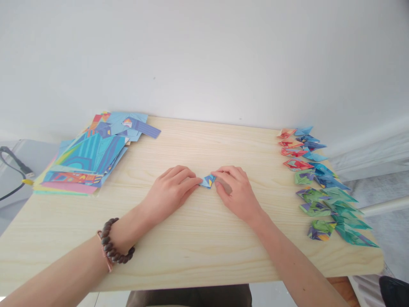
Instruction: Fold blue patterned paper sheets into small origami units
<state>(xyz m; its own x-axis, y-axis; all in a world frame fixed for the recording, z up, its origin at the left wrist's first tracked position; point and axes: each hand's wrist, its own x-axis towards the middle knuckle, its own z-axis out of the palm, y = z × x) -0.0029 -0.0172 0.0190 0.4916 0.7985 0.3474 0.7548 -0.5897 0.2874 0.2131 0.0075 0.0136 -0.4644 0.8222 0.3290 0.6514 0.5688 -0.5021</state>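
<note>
A small piece of folded blue patterned paper (207, 181) with yellow patches lies on the wooden table between my hands. My left hand (174, 186) presses its left end down, fingers held together and covering that end. At the right end, the thumb and index finger of my right hand (237, 189) close on the paper's edge. Part of the paper is hidden under the fingertips. A dark beaded bracelet (111, 245) circles my left wrist.
A loose stack of colourful printed paper sheets (92, 155) sits at the table's back left. Along the right side run rows of folded paper shapes, red ones (292, 152), green ones (315, 209) and teal ones (353, 219). A black cable (12, 160) hangs beyond the left edge. Behind stands a white wall (204, 59).
</note>
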